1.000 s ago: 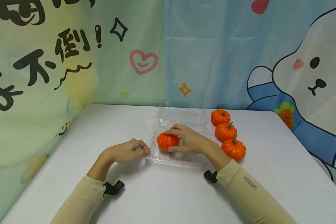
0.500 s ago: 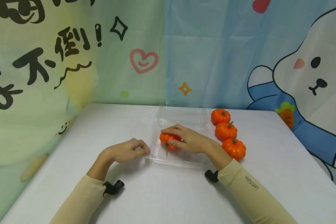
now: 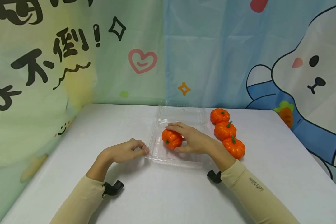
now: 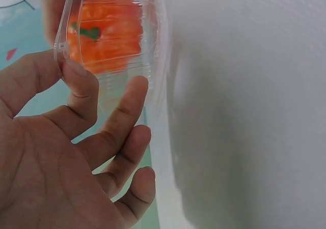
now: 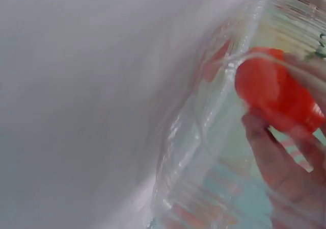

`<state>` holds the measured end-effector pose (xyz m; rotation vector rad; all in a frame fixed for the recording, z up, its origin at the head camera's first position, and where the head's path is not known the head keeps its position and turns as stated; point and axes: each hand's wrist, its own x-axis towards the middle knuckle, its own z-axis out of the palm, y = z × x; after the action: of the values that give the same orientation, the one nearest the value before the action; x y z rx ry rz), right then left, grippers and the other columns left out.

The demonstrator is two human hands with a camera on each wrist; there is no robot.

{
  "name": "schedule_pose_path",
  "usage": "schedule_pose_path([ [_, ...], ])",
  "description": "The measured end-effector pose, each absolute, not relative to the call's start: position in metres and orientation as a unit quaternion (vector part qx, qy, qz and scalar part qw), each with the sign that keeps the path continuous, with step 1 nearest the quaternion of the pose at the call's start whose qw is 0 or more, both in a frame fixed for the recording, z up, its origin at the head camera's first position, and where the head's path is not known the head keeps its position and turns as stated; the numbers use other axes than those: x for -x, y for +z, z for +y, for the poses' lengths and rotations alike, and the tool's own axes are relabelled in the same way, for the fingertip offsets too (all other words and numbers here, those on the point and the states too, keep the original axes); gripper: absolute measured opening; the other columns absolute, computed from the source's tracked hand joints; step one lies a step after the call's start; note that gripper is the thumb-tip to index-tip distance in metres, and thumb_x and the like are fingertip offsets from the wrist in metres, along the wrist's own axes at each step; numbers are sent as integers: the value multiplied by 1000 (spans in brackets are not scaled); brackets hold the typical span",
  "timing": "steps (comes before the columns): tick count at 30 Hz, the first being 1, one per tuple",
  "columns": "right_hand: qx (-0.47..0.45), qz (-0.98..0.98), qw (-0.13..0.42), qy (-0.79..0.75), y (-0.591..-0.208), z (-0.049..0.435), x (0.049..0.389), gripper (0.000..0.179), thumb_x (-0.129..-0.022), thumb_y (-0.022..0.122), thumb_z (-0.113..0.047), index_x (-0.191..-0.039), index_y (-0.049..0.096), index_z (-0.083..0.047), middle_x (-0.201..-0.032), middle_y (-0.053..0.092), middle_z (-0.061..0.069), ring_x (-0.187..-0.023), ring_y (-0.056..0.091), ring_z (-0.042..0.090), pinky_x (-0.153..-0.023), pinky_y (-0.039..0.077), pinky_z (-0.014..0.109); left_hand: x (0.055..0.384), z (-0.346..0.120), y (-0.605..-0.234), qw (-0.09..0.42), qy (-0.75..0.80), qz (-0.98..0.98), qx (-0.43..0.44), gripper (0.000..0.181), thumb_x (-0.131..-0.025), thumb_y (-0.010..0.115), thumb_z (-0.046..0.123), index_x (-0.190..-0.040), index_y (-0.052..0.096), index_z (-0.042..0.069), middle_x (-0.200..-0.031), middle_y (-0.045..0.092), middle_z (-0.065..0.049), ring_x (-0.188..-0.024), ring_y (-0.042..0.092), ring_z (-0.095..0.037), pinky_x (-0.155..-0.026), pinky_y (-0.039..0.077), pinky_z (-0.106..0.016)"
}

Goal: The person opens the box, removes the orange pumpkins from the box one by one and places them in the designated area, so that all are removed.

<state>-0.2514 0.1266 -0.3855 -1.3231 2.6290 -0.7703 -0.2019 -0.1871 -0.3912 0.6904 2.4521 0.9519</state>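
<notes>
A clear plastic clamshell container [image 3: 154, 152] lies opened out on the table. My left hand [image 3: 130, 151] pinches its front left corner between thumb and index finger, the other fingers spread below in the left wrist view. Inside the container's base sits an orange toy pumpkin [image 3: 172, 139], its green stem [image 4: 91, 33] pointing toward the front left. My right hand [image 3: 194, 139] is at the pumpkin's right side, fingers spread loosely over and behind it and the thumb near its lower right. In the right wrist view the fingers [image 5: 265, 152] are blurred close around the pumpkin.
To the right of the container, more orange pumpkins stand in a slanting row: a back one [image 3: 219, 116], a middle one [image 3: 225, 130] and a front one [image 3: 233, 147]. The container's lid [image 3: 182, 114] reaches toward the printed curtain [image 3: 207, 62] behind the white table [image 3: 162, 196].
The pumpkin in the container has shifted slightly right and turned, its stem now showing at front left. My right hand's fingers have drawn back off its top. The left hand keeps its place.
</notes>
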Motion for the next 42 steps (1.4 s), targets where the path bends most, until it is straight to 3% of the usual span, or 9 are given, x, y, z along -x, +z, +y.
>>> schedule_pose_path([
  [6, 424, 858, 43, -287, -382, 135, 249, 77, -84, 85, -12, -151, 46, -15, -151, 43, 7, -129, 56, 26, -90, 58, 31, 202, -188, -392, 202, 338, 883, -255, 31, -105, 52, 33, -117, 70, 12, -123, 64, -7, -117, 53, -25, -100, 42, -45],
  [13, 412, 855, 31, -313, -381, 145, 246, 79, -82, 87, -11, -149, 46, -18, -148, 44, 4, -128, 55, 24, -86, 59, 30, 202, -187, -392, 206, 353, 872, -269, 33, -105, 52, 30, -118, 70, 7, -123, 70, -4, -124, 56, -27, -106, 43, -50],
  [22, 417, 834, 23, -361, -380, 159, 240, 80, -82, 86, -7, -151, 45, -18, -149, 41, 5, -133, 50, 26, -86, 60, 37, 202, -186, -392, 213, 354, 872, -264, 34, -105, 51, 30, -119, 69, 6, -124, 70, -4, -127, 55, -28, -107, 42, -52],
  [35, 378, 856, 2, -352, -372, 187, 230, 77, -84, 87, -24, -149, 47, -27, -149, 42, -3, -133, 49, 18, -87, 60, 36, 202, -186, -391, 207, 350, 872, -272, 34, -106, 50, 31, -119, 69, 6, -124, 69, -5, -128, 55, -30, -108, 42, -53],
  [42, 373, 860, -11, -348, -369, 202, 221, 75, -85, 86, -29, -149, 47, -25, -149, 44, -2, -126, 54, 21, -88, 60, 40, 201, -186, -391, 210, 344, 878, -257, 34, -106, 51, 34, -120, 69, 9, -127, 65, -7, -130, 52, -31, -109, 40, -53],
])
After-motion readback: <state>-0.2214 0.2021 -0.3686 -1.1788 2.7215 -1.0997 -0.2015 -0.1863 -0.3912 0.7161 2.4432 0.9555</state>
